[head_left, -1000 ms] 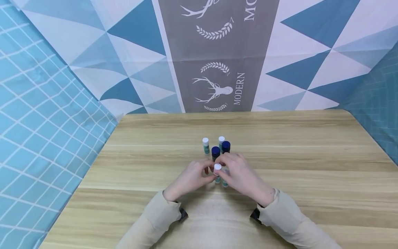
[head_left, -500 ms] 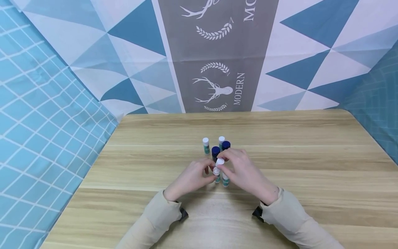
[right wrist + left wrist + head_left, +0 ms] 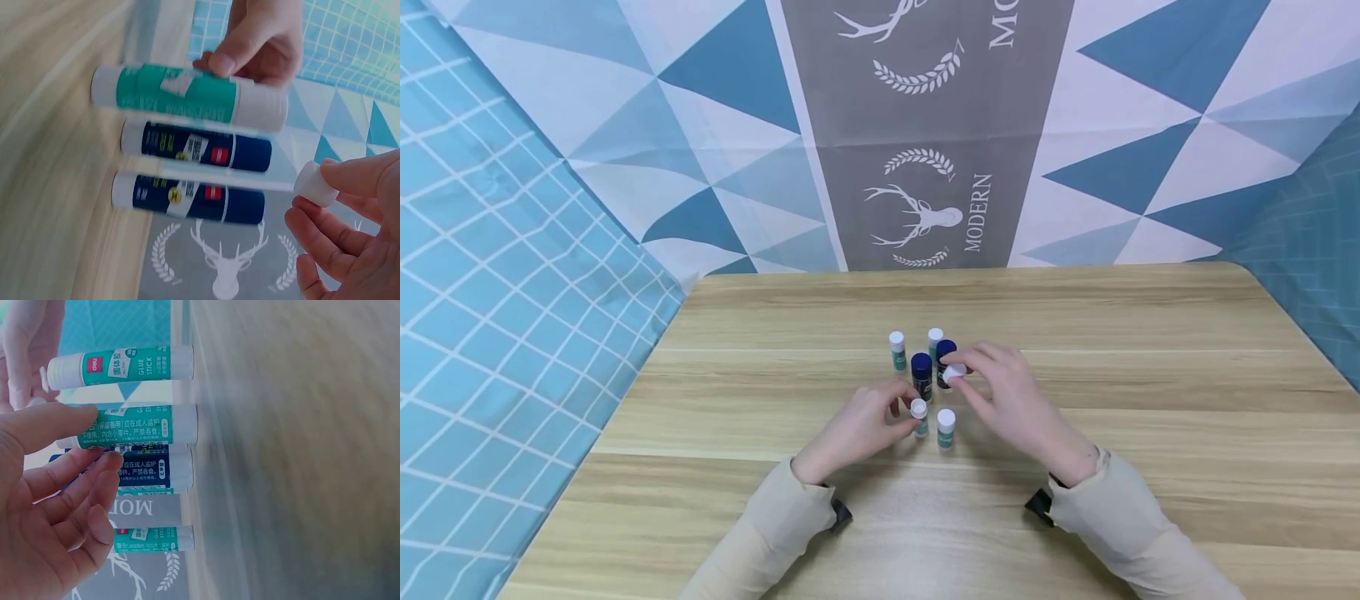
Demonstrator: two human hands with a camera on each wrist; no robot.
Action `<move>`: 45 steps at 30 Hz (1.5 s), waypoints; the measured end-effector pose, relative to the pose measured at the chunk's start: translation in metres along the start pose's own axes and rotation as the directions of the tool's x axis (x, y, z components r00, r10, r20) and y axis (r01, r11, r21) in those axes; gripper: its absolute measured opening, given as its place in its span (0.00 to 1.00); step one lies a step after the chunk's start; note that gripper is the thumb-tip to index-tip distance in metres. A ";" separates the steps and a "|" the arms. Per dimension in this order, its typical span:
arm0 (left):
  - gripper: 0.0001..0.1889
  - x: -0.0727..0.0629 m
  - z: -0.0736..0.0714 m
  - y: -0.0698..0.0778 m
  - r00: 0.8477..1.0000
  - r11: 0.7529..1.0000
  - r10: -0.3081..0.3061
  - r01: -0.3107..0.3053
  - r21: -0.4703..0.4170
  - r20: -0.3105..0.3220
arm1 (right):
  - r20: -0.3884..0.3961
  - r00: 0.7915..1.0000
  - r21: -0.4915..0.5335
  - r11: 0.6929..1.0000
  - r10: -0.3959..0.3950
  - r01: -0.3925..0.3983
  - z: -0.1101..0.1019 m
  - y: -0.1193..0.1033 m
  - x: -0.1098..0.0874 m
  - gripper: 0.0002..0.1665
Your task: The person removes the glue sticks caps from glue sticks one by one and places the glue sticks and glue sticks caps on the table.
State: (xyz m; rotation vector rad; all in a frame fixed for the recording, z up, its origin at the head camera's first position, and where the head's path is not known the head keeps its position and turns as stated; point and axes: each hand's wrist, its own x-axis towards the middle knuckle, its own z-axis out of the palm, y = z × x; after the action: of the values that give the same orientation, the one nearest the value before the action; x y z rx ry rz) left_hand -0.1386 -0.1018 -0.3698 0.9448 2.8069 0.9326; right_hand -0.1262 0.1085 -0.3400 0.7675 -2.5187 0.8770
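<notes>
My left hand (image 3: 872, 427) pinches a small teal-and-white glue stick (image 3: 140, 428) between thumb and fingers, upright on the wooden table with its cap off. The white cap (image 3: 315, 184) is pinched between the thumb and fingers of my right hand (image 3: 1006, 398), raised to the right of the group. A second teal glue stick (image 3: 946, 432), capped in white, stands just right of the held one. Behind them are two navy glue sticks (image 3: 921, 379) with dark blue caps; the right-hand one is partly covered by my right fingers in the head view.
Two more white-capped teal glue sticks stand at the back, one on the left (image 3: 898, 353) and one (image 3: 935, 337) behind the navy pair. The wooden table (image 3: 1150, 400) meets a patterned cloth backdrop (image 3: 917, 133) at its far edge.
My right hand has lifted the white cap off the glue stick and carried it right and away from me. My left hand stays in place, holding the glue stick.
</notes>
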 end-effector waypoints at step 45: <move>0.20 -0.001 -0.003 0.000 0.989 0.990 -0.139 0.139 0.009 -0.054 | 0.078 0.950 -0.142 0.947 0.302 -0.290 -0.030 0.089 -0.006 0.12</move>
State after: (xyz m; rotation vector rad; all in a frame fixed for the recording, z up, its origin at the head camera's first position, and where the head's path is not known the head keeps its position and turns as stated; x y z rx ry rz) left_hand -0.1381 -0.1044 -0.3672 0.7242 2.8822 0.9358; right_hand -0.1699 0.1891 -0.3616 0.4051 -2.7959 0.7734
